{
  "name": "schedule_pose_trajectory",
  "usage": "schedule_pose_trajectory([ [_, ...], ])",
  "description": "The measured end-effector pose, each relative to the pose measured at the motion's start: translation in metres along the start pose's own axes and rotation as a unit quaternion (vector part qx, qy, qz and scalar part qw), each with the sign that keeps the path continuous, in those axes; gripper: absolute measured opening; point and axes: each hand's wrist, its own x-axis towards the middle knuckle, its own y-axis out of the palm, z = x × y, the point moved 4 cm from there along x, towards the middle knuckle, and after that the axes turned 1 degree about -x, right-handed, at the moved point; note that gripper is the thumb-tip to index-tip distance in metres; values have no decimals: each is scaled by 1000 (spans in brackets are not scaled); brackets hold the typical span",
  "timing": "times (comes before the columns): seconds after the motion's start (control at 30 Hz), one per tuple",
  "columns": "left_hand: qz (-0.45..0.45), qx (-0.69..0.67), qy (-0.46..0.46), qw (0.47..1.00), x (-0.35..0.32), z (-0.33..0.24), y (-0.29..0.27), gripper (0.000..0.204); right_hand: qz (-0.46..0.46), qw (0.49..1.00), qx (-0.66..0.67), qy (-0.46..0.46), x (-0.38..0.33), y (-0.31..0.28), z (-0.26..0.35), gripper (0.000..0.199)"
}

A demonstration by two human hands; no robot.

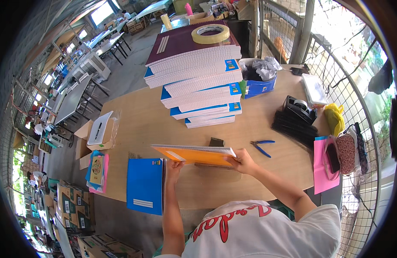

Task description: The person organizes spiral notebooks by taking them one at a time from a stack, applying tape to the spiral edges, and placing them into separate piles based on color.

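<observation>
Both my hands hold an orange-covered notebook point(194, 155) above the table, tilted so that its page edges face up. My left hand point(174, 170) is closed on its lower left part, and my right hand point(242, 161) grips its right end. Beneath the notebook, a brownish block point(215, 166) is mostly hidden. A small dark piece point(216, 142) shows just behind it. To the left lies a blue spiral notebook point(145, 185) at the table's near edge. Pliers with blue handles point(264, 147) rest on the table beyond my right hand.
A tall stack of notebooks point(202, 92) stands at the back, topped by a tape roll point(210, 34). Black binding coils point(294, 130) and a tape dispenser point(299, 109) are on the right, near a blue box point(259, 87). An open carton point(104, 138) sits at the left edge.
</observation>
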Motion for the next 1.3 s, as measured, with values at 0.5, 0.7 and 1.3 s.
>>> schedule_pose_trajectory([
  [0.5, -13, 268, -60, 961, -72, 63, 90, 89, 13, 978, 195, 72, -69, 2, -146, 44],
  [0.7, 52, 591, 400, 698, -121, -148, 245, 72, -34, 993, 91, 62, -77, 11, -161, 43],
  [1.3, -44, 498, 414, 761, -80, -133, 290, 31, -219, 912, -348, 6, -79, -191, -161, 31],
])
